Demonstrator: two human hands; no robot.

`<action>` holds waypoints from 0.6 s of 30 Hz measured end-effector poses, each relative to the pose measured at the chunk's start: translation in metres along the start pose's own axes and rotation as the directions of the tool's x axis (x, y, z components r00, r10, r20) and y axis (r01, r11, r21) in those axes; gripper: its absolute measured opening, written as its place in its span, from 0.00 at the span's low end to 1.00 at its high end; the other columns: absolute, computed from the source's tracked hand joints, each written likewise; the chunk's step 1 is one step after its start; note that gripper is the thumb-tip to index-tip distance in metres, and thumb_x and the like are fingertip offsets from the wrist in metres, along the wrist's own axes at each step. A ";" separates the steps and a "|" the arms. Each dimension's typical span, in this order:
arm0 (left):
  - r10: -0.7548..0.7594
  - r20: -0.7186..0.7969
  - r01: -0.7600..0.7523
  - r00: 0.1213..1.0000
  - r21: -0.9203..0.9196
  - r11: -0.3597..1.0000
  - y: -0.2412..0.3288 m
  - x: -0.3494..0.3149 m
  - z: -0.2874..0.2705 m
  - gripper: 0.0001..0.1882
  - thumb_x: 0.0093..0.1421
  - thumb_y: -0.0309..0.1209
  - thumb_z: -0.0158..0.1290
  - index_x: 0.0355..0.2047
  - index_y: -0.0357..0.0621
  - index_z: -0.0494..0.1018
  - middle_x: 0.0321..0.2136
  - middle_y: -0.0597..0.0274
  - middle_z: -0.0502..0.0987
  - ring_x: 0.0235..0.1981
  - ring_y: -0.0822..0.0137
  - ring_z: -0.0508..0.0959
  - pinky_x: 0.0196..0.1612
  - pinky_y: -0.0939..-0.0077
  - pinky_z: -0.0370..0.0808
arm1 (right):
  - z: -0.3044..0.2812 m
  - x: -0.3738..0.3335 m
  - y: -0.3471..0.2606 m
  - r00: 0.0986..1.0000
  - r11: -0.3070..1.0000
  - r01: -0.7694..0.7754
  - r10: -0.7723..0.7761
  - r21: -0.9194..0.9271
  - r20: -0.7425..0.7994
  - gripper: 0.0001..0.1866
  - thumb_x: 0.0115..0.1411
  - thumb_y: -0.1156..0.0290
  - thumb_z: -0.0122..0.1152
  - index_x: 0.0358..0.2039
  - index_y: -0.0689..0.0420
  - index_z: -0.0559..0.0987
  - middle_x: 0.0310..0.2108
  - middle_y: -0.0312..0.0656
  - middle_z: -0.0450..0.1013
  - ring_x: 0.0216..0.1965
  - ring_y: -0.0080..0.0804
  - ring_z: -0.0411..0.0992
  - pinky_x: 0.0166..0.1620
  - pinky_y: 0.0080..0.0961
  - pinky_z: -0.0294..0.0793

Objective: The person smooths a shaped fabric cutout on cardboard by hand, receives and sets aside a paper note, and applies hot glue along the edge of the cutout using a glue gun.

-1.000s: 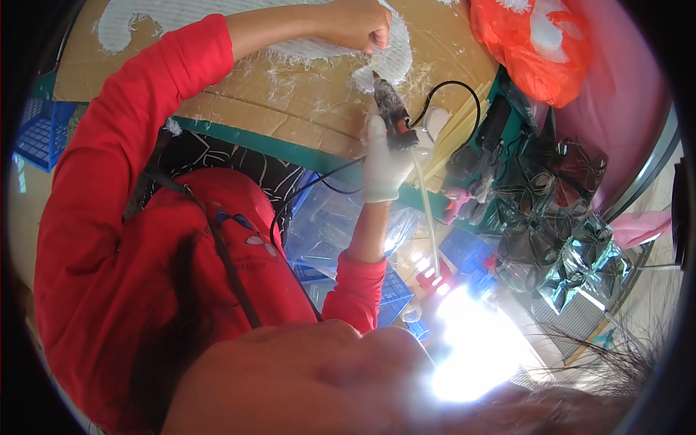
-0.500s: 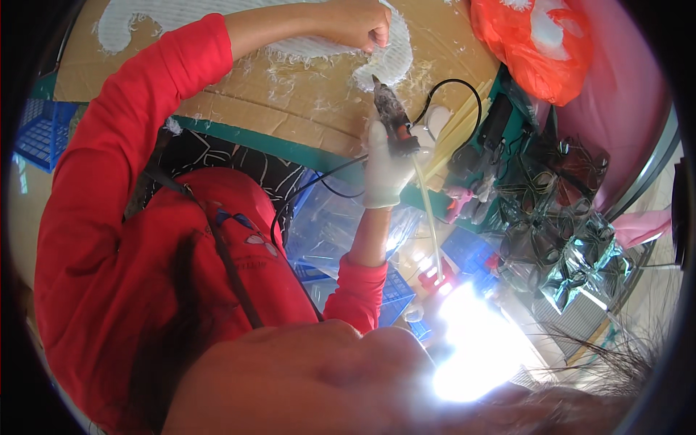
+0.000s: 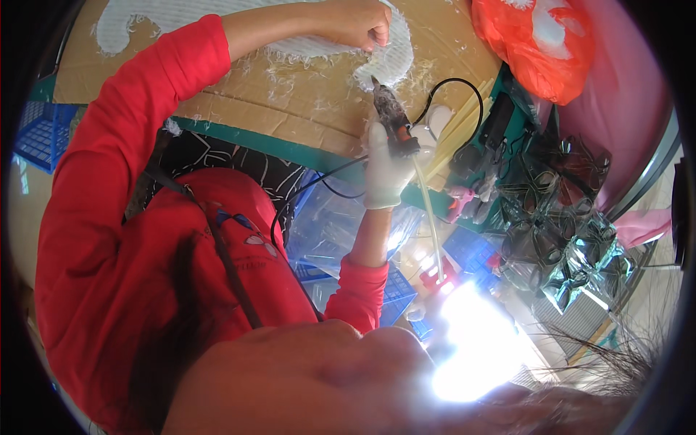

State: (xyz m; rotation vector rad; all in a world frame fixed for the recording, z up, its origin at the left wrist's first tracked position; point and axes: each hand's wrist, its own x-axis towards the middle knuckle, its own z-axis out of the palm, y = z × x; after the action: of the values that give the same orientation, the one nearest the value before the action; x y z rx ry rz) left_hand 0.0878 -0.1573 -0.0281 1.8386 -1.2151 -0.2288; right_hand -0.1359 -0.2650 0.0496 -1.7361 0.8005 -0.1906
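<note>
Gloved right hand grips glue gun; left hand (fisted) presses white shape on cardboard.

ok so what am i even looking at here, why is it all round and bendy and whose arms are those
There is one picture, taken by a wide fisheye camera worn on a person's head and looking down. That lens bends straight edges and rounds the view. There is no machine here, only a person in red sleeves working by hand.

The bare left hand is curled into a fist on a white feathery shape that lies on a brown cardboard sheet. The right hand, in a white glove, grips a glue gun with its tip pointed at that white shape. A black cord loops away from the gun.

At the top right lies an orange plastic bag, with shiny silver foil pieces below it. The bright white patch is just glare.
</note>
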 end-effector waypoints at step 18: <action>-0.090 0.063 0.090 0.994 0.003 0.996 0.014 0.004 -0.005 0.10 0.46 0.38 0.58 0.25 0.45 0.80 0.29 0.57 0.78 0.33 0.57 0.77 0.36 0.64 0.72 | -0.003 0.009 0.015 0.999 0.999 0.031 -0.031 -0.012 -0.020 0.12 0.55 0.72 0.61 0.37 0.66 0.77 0.28 0.37 0.75 0.27 0.18 0.71 0.31 0.16 0.69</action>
State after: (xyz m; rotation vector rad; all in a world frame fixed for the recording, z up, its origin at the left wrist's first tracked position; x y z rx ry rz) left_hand 0.0833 -0.1594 -0.0134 1.9009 -1.1756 -0.3397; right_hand -0.1370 -0.2741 0.0348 -1.7612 0.7916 -0.2250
